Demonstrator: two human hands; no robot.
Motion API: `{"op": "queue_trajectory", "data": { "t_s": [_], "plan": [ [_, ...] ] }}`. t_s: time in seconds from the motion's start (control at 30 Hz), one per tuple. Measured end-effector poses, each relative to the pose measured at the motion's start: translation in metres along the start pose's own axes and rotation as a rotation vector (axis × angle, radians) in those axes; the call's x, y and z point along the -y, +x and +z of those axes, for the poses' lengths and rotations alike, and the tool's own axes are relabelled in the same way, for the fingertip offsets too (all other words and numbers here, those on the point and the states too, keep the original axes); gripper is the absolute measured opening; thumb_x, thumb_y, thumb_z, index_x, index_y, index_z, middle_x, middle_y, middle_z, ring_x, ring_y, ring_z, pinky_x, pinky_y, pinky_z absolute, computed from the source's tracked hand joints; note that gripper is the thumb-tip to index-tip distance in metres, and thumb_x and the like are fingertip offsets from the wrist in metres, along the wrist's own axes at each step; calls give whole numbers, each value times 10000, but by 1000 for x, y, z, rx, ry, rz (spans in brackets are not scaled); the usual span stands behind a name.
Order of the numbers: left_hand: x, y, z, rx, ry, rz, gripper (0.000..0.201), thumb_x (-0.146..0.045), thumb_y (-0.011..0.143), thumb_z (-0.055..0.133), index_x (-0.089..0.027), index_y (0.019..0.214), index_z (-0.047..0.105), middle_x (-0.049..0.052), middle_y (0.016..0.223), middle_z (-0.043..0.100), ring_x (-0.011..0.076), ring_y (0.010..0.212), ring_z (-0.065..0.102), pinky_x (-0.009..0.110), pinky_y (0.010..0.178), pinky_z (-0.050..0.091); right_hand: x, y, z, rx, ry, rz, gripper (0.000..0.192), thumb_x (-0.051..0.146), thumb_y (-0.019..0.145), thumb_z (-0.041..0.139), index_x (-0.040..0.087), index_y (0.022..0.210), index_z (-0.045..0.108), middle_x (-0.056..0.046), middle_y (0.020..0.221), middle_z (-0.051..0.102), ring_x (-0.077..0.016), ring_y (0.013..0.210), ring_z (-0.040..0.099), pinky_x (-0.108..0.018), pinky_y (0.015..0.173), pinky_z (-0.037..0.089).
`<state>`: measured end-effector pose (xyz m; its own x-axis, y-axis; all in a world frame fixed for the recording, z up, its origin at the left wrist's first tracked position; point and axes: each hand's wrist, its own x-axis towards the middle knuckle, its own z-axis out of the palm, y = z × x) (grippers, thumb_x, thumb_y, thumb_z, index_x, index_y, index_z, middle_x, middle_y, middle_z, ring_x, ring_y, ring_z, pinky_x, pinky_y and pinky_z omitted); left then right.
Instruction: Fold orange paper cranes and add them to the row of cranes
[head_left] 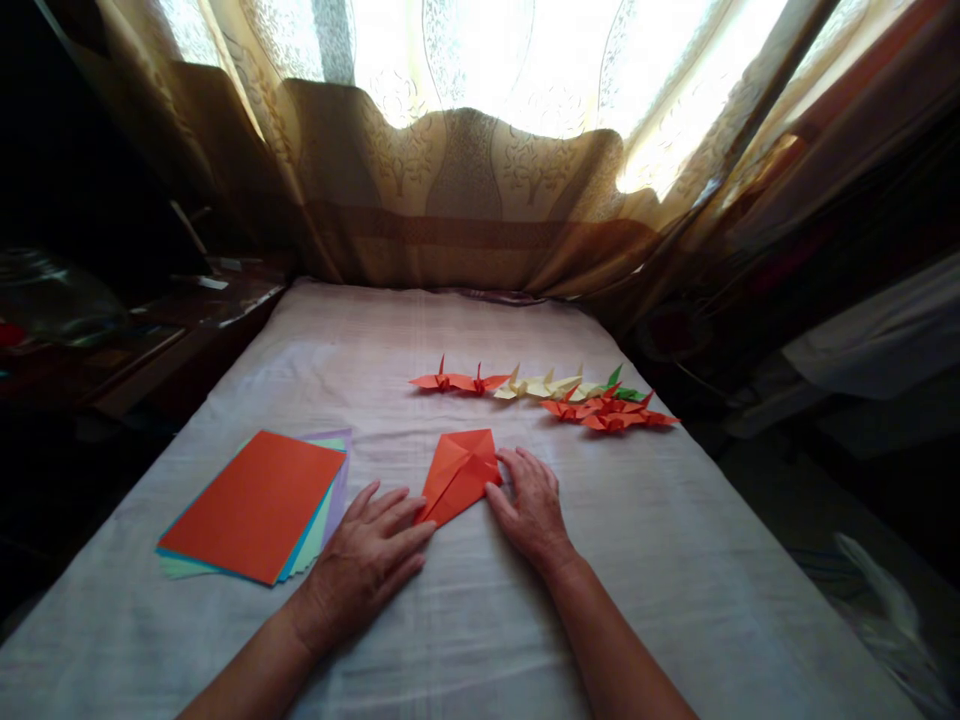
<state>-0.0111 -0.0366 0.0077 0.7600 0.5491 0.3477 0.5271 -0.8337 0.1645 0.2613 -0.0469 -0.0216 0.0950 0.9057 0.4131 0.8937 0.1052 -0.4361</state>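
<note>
A: What's that pale cloth (480, 640) you're working on got on it?
B: Paper stack (251, 505) at your left. Your left hand (360, 555) is loosely spread, fingertips at the lower corner of the folded orange paper (461, 470) between your hands. Your right hand (534, 510) meets its right edge; can't tell if you're pinching. Little paper cranes (551, 388) sit beyond.

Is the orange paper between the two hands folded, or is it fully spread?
Folded: the orange paper shows a kite-like outline, with creases and flap edges across its top.
</note>
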Motion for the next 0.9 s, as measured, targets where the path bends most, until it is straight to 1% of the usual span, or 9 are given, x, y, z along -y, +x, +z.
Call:
{"op": "queue_trajectory", "data": {
  "t_s": [0.13, 0.23, 0.37, 0.5, 0.63, 0.73, 0.77, 0.83, 0.9],
  "plan": [
    [1, -2, 6, 18, -17, -29, 295, -305, 971, 533, -326, 1248, 632, 20, 1303, 654, 255, 1247, 549, 536, 1145, 283, -1, 2, -4, -5, 113, 16, 333, 224, 819, 545, 229, 1142, 625, -80, 1140, 700, -255, 1130, 595, -481, 1061, 336],
    [2, 0, 7, 15, -29, -46, 299, -265, 981, 505, -327, 1245, 632, 19, 1290, 663, 253, 1244, 551, 547, 1138, 285, -3, 4, -5, -7, 186, 29, 340, 150, 794, 494, 235, 1083, 652, -62, 1065, 720, -233, 1026, 630, -472, 1026, 365],
    [9, 4, 5, 32, -16, -29, 363, -162, 958, 476, -317, 1247, 632, 27, 1271, 674, 260, 1227, 566, 563, 1121, 301, -12, 11, -3, -7, 240, 8, 417, 74, 762, 451, 251, 1065, 677, -44, 1037, 727, -211, 1011, 632, -414, 966, 414],
    [24, 7, 2, 29, 32, -26, 420, -77, 917, 453, -299, 1208, 659, 39, 1228, 695, 264, 1207, 585, 562, 1117, 301, -19, 17, -2, -5, 260, -8, 488, 28, 728, 436, 255, 1080, 687, -39, 1066, 725, -201, 1020, 633, -383, 929, 438],
    [33, 16, -1, 45, 87, -65, 375, -89, 912, 478, -290, 1158, 677, 39, 1208, 705, 293, 1175, 601, 598, 1086, 312, -16, 15, -5, 34, 212, -33, 362, 60, 777, 507, 263, 999, 710, -33, 975, 732, -204, 970, 636, -382, 921, 429],
    [26, 28, -3, 19, 111, -129, 283, -136, 919, 502, -266, 1076, 698, 40, 1172, 719, 300, 1147, 610, 603, 1081, 311, -12, 12, -10, 14, 123, -73, 261, 105, 810, 588, 280, 944, 728, -33, 933, 724, -207, 948, 630, -406, 939, 402],
    [20, 33, -3, 7, 115, -147, 245, -161, 922, 512, -257, 1041, 703, 42, 1161, 721, 297, 1148, 607, 593, 1090, 304, -11, 10, -12, 0, 91, -87, 237, 119, 812, 613, 288, 926, 735, -38, 958, 720, -212, 968, 624, -418, 950, 392],
    [8, 41, -2, -16, 121, -186, 211, -183, 919, 516, -235, 992, 707, 58, 1199, 703, 302, 1179, 587, 576, 1095, 306, -9, 9, -15, -27, 34, -112, 200, 142, 800, 656, 297, 888, 747, -62, 1106, 695, -240, 1081, 592, -449, 980, 369],
    [-3, 48, 3, -21, 98, -193, 215, -216, 926, 517, -235, 1040, 698, 58, 1190, 707, 289, 1166, 596, 555, 1099, 313, -6, 8, -18, -33, -1, -153, 170, 155, 784, 680, 292, 857, 752, -83, 1297, 619, -279, 1228, 514, -485, 1012, 341]
  ]
}}
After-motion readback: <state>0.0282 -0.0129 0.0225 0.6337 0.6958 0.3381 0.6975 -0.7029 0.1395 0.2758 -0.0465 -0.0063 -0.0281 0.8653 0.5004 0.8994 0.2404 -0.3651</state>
